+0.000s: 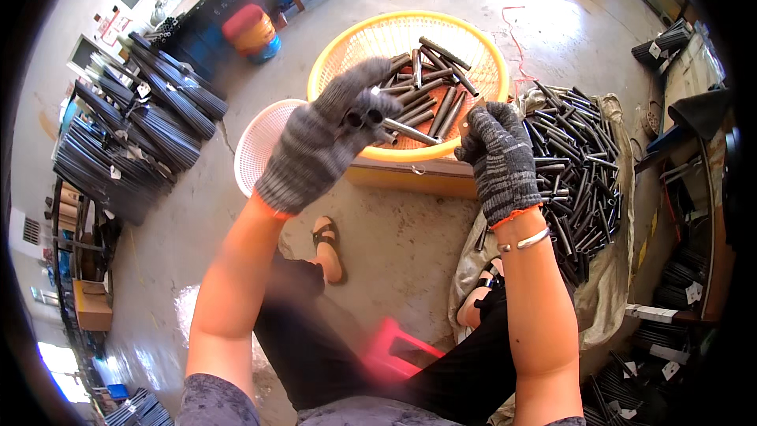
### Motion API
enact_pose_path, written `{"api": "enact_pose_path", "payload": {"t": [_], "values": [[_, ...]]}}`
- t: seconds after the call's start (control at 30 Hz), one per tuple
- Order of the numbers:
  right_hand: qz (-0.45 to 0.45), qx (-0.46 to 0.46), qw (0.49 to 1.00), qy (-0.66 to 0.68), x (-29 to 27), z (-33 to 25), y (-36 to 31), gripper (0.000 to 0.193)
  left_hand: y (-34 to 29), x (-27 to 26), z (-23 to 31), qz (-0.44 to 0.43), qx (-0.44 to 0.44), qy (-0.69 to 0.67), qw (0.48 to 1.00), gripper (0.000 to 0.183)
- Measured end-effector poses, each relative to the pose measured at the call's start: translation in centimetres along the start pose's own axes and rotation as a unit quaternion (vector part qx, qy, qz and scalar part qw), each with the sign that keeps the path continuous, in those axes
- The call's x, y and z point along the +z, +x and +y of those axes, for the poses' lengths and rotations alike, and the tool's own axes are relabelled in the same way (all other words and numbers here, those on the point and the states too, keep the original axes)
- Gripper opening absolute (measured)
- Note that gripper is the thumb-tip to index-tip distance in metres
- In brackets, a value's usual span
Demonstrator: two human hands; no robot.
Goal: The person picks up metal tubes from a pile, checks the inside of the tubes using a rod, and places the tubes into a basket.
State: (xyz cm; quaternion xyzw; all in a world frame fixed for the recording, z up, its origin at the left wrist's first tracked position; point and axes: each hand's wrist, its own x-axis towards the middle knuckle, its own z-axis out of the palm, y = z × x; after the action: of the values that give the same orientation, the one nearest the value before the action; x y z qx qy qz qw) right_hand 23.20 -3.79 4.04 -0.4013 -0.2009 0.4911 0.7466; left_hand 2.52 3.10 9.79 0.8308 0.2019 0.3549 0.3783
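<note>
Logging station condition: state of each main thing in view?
Left hand: gloved, gripping dark tubes
Right hand: gloved, curled closed; contents unclear
Orange basket: partly filled with loose tubes
Pink basket: open, partly hidden
Tube heap: loose, jumbled
Sack: crumpled, spread under the heap
Long rods at left: bundled, tagged

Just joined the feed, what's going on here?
A person's gloved left hand holds a few dark tubes at the yellow basket, where more tubes lie. The gloved right hand is closed near the basket's right edge; whether it grips anything is unclear. A heap of similar tubes lies on a sack.
</note>
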Motion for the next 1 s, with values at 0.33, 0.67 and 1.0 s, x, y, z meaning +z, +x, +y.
{"api": "enact_pose_path", "payload": {"t": [0.33, 0.67, 1.0], "values": [[-0.023, 0.018, 0.997, 0.070, -2.6, 1.2, 2.7, 0.011, 4.5, 5.3, -8.0, 0.011, -0.047, 0.183, 0.982, 0.097], [-0.290, 0.105, 0.917, 0.253, -0.9, -0.4, 0.8, 0.013, 2.0, 5.3, -2.8, 0.002, -0.070, 0.067, 0.995, 0.056], [-0.350, 0.179, 0.899, 0.191, 0.4, -0.9, -1.6, 0.014, -1.2, 4.1, -0.5, 0.088, -0.022, 0.217, 0.972, 0.029]]}}
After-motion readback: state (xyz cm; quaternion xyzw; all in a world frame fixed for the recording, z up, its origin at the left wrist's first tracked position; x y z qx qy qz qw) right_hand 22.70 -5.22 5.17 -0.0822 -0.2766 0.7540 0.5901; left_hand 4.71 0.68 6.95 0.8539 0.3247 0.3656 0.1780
